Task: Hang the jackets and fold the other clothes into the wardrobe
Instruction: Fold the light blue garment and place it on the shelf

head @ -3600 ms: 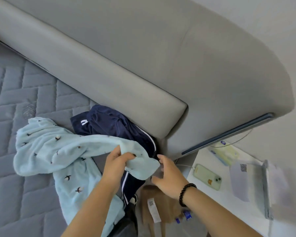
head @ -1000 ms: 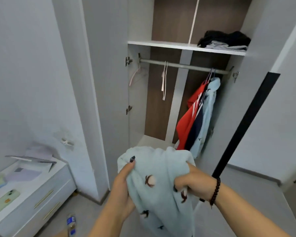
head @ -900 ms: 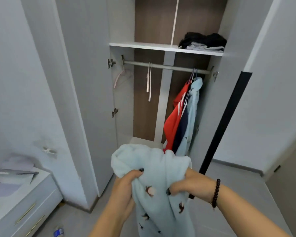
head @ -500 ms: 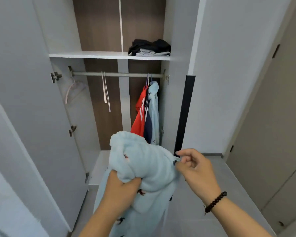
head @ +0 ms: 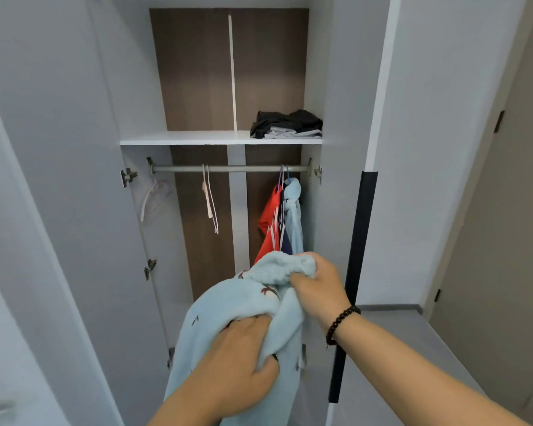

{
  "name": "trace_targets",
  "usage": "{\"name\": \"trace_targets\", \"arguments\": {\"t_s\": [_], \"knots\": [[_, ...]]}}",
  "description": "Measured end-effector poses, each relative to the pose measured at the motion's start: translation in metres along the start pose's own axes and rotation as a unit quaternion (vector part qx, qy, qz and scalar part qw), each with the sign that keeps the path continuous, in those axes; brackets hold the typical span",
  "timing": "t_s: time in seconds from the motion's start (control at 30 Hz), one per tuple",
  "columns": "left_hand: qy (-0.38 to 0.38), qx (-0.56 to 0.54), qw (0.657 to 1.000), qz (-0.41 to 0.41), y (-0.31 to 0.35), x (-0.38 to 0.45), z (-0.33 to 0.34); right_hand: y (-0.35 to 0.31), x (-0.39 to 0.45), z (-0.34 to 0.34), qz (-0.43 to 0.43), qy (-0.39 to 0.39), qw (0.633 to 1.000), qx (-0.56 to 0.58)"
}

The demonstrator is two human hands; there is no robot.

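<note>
Both hands hold a pale blue fleece garment (head: 228, 305) in front of the open wardrobe (head: 336, 87); the left hand (head: 240, 358) has its grip clenched on a bunch of the cloth low down, fingers curled into the fold; the right hand (head: 316, 284) has its grip grasping the rolled upper edge, higher and nearer the wardrobe; a dark bead bracelet (head: 339, 324) sits on the right wrist; the rest of the garment hangs down between the forearms, printed with small dark figures. Inside, a rail (head: 228, 169) runs under a white shelf (head: 197, 138); at its right end hang a red jacket (head: 270, 222), a navy one (head: 285, 245) and a pale blue one (head: 293, 210), close together; two bare hangers (head: 210, 201) hang near the middle and a pink hanger (head: 156, 198) at the left end; a pile of dark and grey folded clothes (head: 286, 124) lies on the shelf's right side.
</note>
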State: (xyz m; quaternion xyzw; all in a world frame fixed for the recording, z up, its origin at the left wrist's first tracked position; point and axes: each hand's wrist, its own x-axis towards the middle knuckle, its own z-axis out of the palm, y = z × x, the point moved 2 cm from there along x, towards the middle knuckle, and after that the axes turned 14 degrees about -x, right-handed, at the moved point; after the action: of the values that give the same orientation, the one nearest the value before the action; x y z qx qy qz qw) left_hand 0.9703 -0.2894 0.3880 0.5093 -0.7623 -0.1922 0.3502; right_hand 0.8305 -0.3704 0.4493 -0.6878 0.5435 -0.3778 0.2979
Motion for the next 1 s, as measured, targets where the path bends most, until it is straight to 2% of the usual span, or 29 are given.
{"name": "trace_targets", "arguments": {"t_s": [0.07,0.13,0.23,0.3,0.37,0.5,0.67,0.73,0.8,0.87,0.93,1.0], "knots": [[-0.024,0.009,1.000,-0.009,-0.004,-0.007,-0.008,-0.007,0.012,-0.002,-0.033,0.037,0.999,0.017],[-0.018,0.005,1.000,0.002,-0.008,-0.010,-0.022,-0.020,0.024,-0.003,-0.082,0.036,0.996,0.011],[0.075,-0.025,0.997,0.014,-0.012,-0.005,-0.047,-0.043,0.041,-0.012,-0.133,0.036,0.990,0.016],[0.167,-0.117,0.979,0.000,-0.020,0.001,-0.062,-0.058,0.050,-0.022,-0.159,0.038,0.986,0.043],[0.198,-0.157,0.968,0.001,-0.025,0.012,-0.070,-0.070,0.056,-0.031,-0.176,0.013,0.980,0.091],[0.147,-0.156,0.977,-0.016,-0.036,0.036,-0.068,-0.096,0.062,-0.051,-0.216,-0.069,0.956,0.186],[0.066,-0.116,0.991,-0.028,-0.034,0.056,-0.050,-0.107,0.065,-0.072,-0.267,-0.085,0.956,0.089],[0.029,-0.140,0.989,-0.042,-0.037,0.056,-0.045,-0.101,0.065,-0.081,-0.242,-0.074,0.964,0.081],[-0.022,-0.155,0.983,-0.092,-0.041,0.053,-0.040,-0.091,0.067,-0.096,-0.204,-0.061,0.972,0.097],[-0.060,-0.110,0.985,-0.122,-0.048,0.050,-0.039,-0.080,0.070,-0.113,-0.175,-0.068,0.977,0.101],[-0.080,-0.024,0.987,-0.134,-0.053,0.051,-0.048,-0.068,0.069,-0.127,-0.153,-0.125,0.976,0.091],[-0.056,0.022,0.988,-0.140,-0.052,0.057,-0.064,-0.056,0.063,-0.135,-0.133,-0.203,0.967,0.072]]}}
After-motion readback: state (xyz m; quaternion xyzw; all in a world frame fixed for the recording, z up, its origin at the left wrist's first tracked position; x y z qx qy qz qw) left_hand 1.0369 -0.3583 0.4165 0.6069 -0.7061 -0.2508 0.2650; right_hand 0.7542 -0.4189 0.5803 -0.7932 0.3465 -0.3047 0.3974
